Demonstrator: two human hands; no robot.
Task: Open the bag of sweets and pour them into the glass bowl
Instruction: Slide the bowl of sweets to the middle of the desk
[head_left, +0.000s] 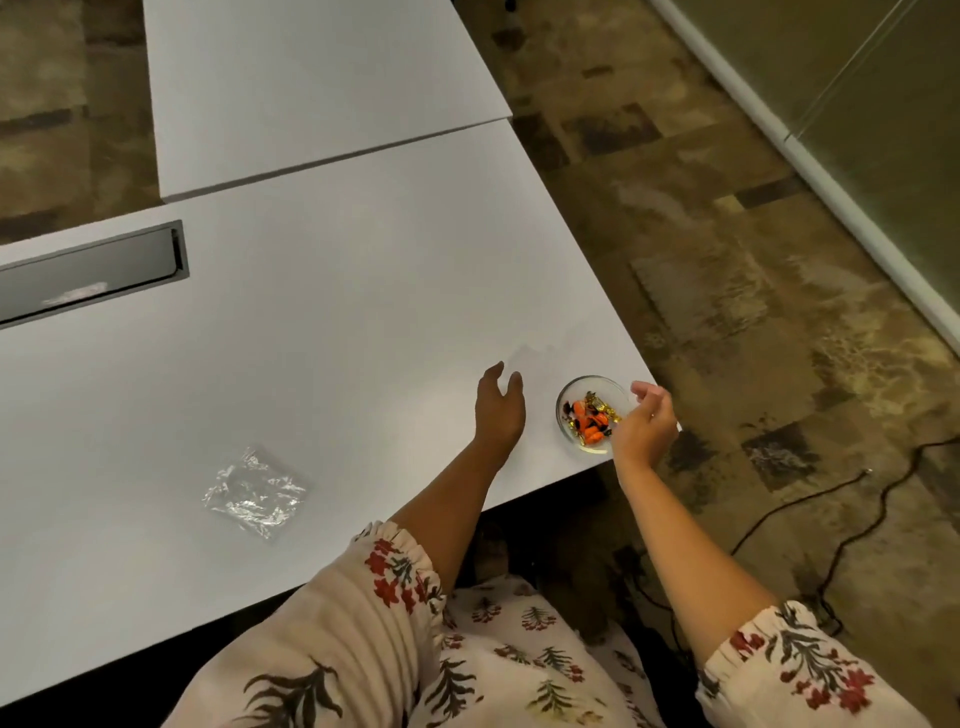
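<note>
A small glass bowl (567, 396) stands near the right corner of the white table (322, 312). Orange and gold-wrapped sweets (591, 418) lie inside it. My right hand (647, 423) hovers at the bowl's right rim with loosely curled fingers, and nothing shows in its grasp. My left hand (500, 410) is just left of the bowl, above the table, fingers apart and holding nothing. A crumpled clear plastic bag (255, 491) lies flat on the table far to the left, apart from both hands, and looks empty.
The table's right edge and corner run close behind the bowl, with patterned carpet (727, 260) beyond. A dark recessed cable tray (88, 273) sits at the table's left. A second white table (311, 88) abuts at the back. Black cables (841, 519) trail on the floor.
</note>
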